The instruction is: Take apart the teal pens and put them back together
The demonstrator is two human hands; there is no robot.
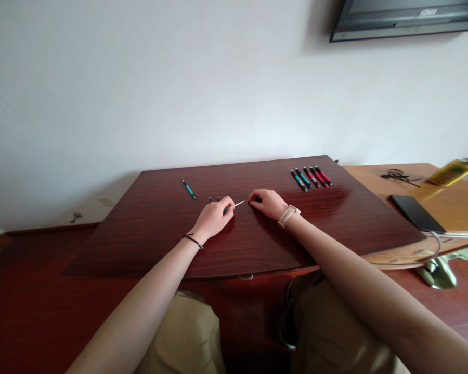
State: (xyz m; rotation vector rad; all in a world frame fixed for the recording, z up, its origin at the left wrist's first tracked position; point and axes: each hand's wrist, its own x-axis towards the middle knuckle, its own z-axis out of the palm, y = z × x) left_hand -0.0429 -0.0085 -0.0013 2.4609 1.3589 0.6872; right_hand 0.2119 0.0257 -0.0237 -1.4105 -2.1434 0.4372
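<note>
My left hand (213,215) is closed around a teal pen barrel (225,210), most of which the fingers hide. A thin white refill (239,203) sticks out of it toward my right hand. My right hand (268,203) is closed with its fingertips near the table, around a small black pen part (258,199) that shows only in part. The tip of the refill stands a little apart from the right fingers. Just beyond my left hand lie small dark pen pieces (210,199). Farther left rests a teal and black pen (189,189).
Several teal and red pens (311,177) lie side by side at the back right of the dark wooden table (159,228). A lower wooden table (460,208) to the right bears a phone (416,213), a black cable (400,176) and a yellow can (452,172).
</note>
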